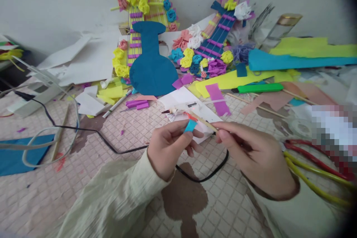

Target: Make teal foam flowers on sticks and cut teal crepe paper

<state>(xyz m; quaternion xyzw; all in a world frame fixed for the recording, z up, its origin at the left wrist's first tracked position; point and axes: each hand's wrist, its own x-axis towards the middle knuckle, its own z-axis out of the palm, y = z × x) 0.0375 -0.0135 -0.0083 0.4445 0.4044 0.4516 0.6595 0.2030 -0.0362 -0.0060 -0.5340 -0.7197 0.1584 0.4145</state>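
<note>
My left hand pinches a small light-blue paper strip between thumb and fingers. Held in the fingertips of my right hand is a thin wooden stick, slanting up and left; its far end lies just above the strip, and whether they touch I cannot tell. Right behind the fingers, what looks like a hot glue gun with a dark tip rests on white paper. A black cord loops beneath my hands.
A dark-blue guitar-shaped cutout leans on flower-decorated paper instruments. Rightward lie a green cutter and red- and yellow-handled tools. A white power strip with cables is at left. Paper scraps litter the tiled-pattern tabletop.
</note>
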